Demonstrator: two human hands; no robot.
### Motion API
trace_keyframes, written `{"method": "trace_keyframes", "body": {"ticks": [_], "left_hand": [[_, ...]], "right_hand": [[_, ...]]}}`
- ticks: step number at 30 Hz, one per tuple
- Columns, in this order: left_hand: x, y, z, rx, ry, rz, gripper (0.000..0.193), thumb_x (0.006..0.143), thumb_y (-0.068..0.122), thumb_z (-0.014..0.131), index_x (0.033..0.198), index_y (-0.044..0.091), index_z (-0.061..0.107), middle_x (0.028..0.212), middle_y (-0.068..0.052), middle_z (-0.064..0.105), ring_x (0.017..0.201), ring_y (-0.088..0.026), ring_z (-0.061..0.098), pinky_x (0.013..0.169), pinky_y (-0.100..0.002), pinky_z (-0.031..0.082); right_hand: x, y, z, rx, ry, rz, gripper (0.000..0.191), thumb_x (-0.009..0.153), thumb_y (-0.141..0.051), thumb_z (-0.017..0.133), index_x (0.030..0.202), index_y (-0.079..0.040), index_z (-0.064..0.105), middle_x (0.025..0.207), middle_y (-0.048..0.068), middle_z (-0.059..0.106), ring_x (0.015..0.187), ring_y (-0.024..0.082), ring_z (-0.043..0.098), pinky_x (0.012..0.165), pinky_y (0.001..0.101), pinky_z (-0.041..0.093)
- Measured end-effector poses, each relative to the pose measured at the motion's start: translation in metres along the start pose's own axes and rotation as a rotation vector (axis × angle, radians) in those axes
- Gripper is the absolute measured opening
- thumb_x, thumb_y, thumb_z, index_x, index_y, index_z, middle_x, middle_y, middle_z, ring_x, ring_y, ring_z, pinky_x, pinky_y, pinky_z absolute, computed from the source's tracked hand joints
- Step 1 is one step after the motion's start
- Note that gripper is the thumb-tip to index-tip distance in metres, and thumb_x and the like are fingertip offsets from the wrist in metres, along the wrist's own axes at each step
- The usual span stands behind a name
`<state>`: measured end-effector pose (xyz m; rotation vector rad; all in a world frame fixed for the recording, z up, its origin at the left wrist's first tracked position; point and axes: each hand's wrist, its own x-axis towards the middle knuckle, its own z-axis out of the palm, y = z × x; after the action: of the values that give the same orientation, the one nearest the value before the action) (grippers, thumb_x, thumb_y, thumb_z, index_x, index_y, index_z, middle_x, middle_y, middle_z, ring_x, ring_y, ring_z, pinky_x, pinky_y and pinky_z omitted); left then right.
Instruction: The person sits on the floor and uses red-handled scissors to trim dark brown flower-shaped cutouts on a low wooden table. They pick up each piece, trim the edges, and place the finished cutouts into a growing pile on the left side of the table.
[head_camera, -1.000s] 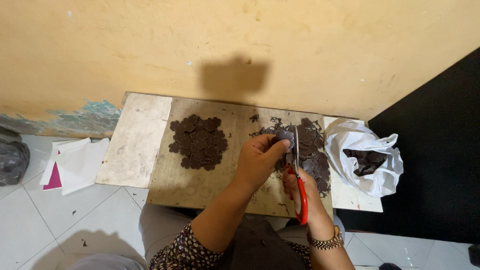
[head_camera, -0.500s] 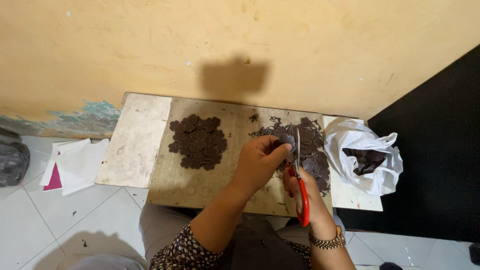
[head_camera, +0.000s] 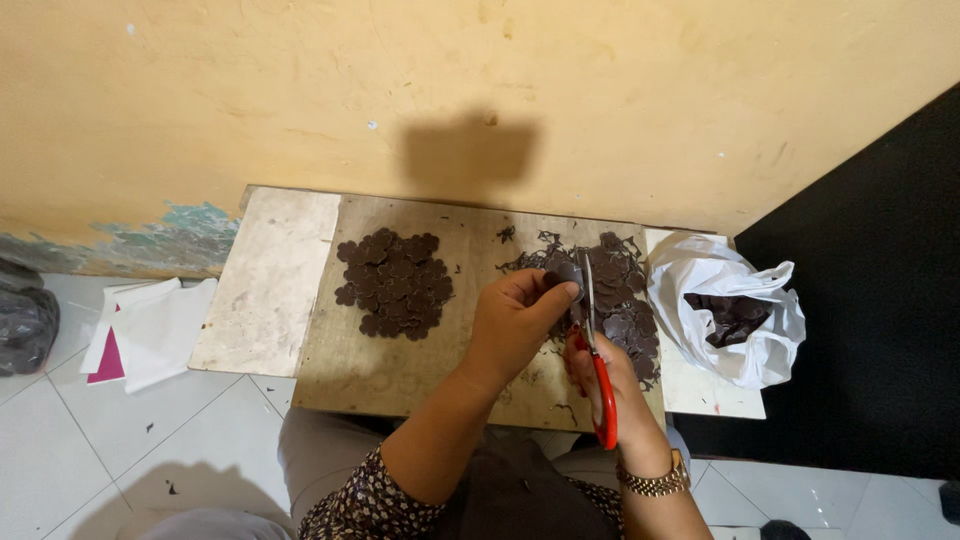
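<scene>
My left hand (head_camera: 515, 318) pinches a small dark brown piece (head_camera: 560, 275) over the wooden board (head_camera: 400, 360). My right hand (head_camera: 610, 385) grips red-handled scissors (head_camera: 597, 360), whose blades point away from me and meet that piece. To the left on the board lies a neat pile of dark flower-shaped cutouts (head_camera: 393, 283). Behind and right of my hands is a looser heap of dark pieces and trimmings (head_camera: 620, 290).
A white plastic bag (head_camera: 725, 315) with more dark pieces sits at the right end of the board. A pale slab (head_camera: 265, 280) adjoins the board's left side. White and pink papers (head_camera: 145, 330) lie on the tiled floor. The yellow wall (head_camera: 450, 100) stands close behind.
My left hand has turned the dark piece slightly against the scissor blades. The piles and the bag have not moved.
</scene>
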<state>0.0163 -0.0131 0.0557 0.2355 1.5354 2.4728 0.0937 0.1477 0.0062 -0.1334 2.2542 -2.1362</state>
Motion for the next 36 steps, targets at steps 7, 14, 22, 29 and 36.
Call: {"method": "trace_keyframes", "body": {"ticks": [7,14,22,29,36], "left_hand": [[0.0,0.003,0.0,0.066,-0.106,0.06,0.017,0.098,0.015,0.068,0.089,0.001,0.071,0.08,0.002,0.071,0.073,-0.003,0.061,0.066,-0.02,0.05],[-0.004,0.009,0.002,0.23,-0.061,0.07,0.018,0.098,0.016,0.067,0.086,0.002,0.068,0.071,0.001,0.066,0.064,-0.004,0.056,0.057,-0.022,0.045],[-0.007,0.018,0.003,0.368,-0.015,0.121,0.019,0.096,0.016,0.068,0.083,0.002,0.069,0.065,0.003,0.063,0.058,-0.003,0.052,0.052,-0.022,0.041],[-0.006,0.013,0.005,0.276,-0.01,0.103,0.02,0.098,0.016,0.069,0.085,0.002,0.069,0.066,0.004,0.061,0.059,-0.002,0.049,0.052,-0.021,0.039],[-0.002,0.009,0.005,0.277,-0.014,0.103,0.019,0.097,0.017,0.07,0.087,0.002,0.07,0.069,0.004,0.064,0.062,-0.002,0.052,0.054,-0.021,0.042]], "right_hand": [[0.003,-0.003,0.007,0.038,0.042,-0.033,0.04,0.104,-0.045,0.045,0.097,-0.007,0.056,0.077,-0.002,0.048,0.067,0.01,0.045,0.057,0.0254,0.04],[0.002,-0.009,0.005,-0.003,-0.042,-0.045,0.047,0.101,-0.052,0.052,0.099,-0.006,0.054,0.081,0.001,0.046,0.071,0.012,0.046,0.062,0.0283,0.044],[0.001,-0.007,0.005,0.031,-0.073,-0.055,0.042,0.104,-0.046,0.048,0.095,-0.006,0.053,0.08,0.001,0.045,0.07,0.012,0.044,0.061,0.0276,0.042],[0.0,0.0,0.002,0.046,-0.022,0.013,0.04,0.105,-0.044,0.046,0.093,-0.006,0.054,0.076,0.0,0.049,0.066,0.011,0.046,0.059,0.0261,0.042],[0.004,0.01,0.002,0.041,0.019,0.033,0.036,0.104,-0.042,0.048,0.098,-0.007,0.056,0.077,-0.001,0.049,0.066,0.01,0.048,0.058,0.0259,0.043]]}}
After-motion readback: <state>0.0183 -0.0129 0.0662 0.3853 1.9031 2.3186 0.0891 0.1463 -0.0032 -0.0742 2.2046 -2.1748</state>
